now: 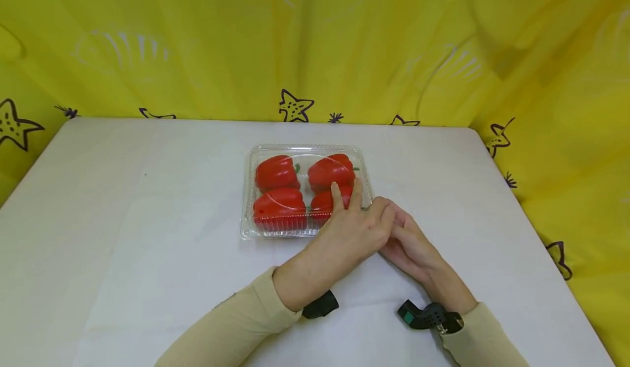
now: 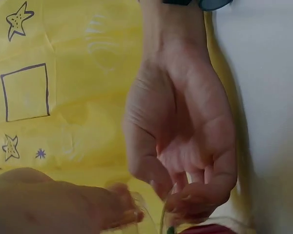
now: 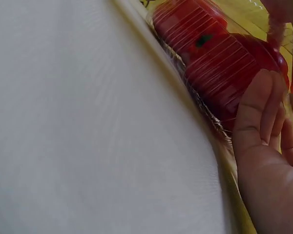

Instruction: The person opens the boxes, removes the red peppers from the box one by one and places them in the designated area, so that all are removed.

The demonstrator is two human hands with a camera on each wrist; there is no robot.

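A clear plastic clamshell container (image 1: 245, 219) lies on the white table, holding several red bell peppers (image 1: 277, 173) with green stems. My left hand (image 1: 351, 230) reaches over its front right corner, two fingers stretched across the lid. In the left wrist view, the thumb and forefinger of that hand pinch the clear plastic edge. From the right, my right hand (image 1: 412, 251) grips the rim at the same corner, right beside the left fingertips. Its fingers (image 3: 254, 109) overlap the container's side in the right wrist view. The left hand partly covers the front right pepper.
The table (image 1: 147, 279) has a white cover. Yellow curtains (image 1: 221, 44) with starfish drawings hang along its back and right side. Black camera bands (image 1: 428, 316) sit at the wrists, below beige sleeves (image 1: 236, 323).
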